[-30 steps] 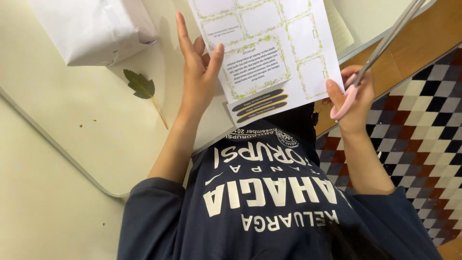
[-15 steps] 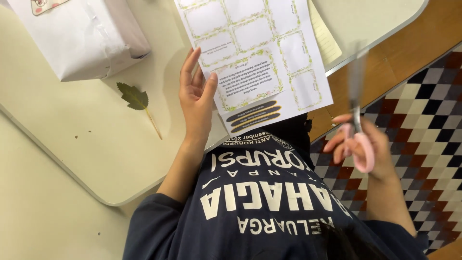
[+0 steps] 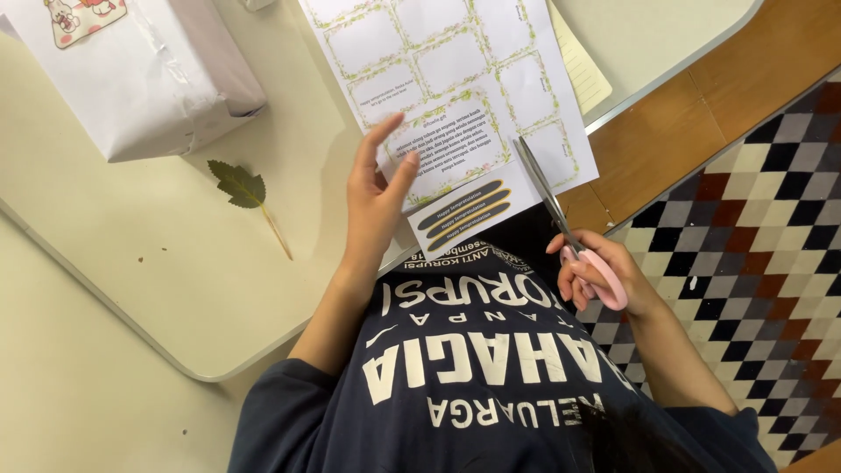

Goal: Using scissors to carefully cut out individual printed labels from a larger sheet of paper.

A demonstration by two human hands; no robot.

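Looking down at a cream table with a rounded corner and grey rim; it fills most of the upper left of the view. Person's dark blue shirt with white lettering takes the bottom centre. Right of the table: a brown wooden floor strip, then a checkered rug in dark, grey and red squares. White wrapped parcel sits at the table's top left, with a small sticker on its top face. Printed paper sheet with green-bordered boxes, a text block and three dark oblong labels near its lower edge lies at the table's near edge, its lower corner overhanging toward the shirt. A second lined sheet peeks out from under its right side. Left hand is on the sheet's left edge, fingers spread and pointing up, thumb over the paper; pinching or just pressing, cannot tell. Right hand is closed through the pink handles of the scissors, over the rug beside the table. Blades point up and left and overlap the sheet's lower right part; blades look nearly together, exact gap unclear. Green serrated leaf with a thin stem lies on bare table below the parcel, well apart from both hands.
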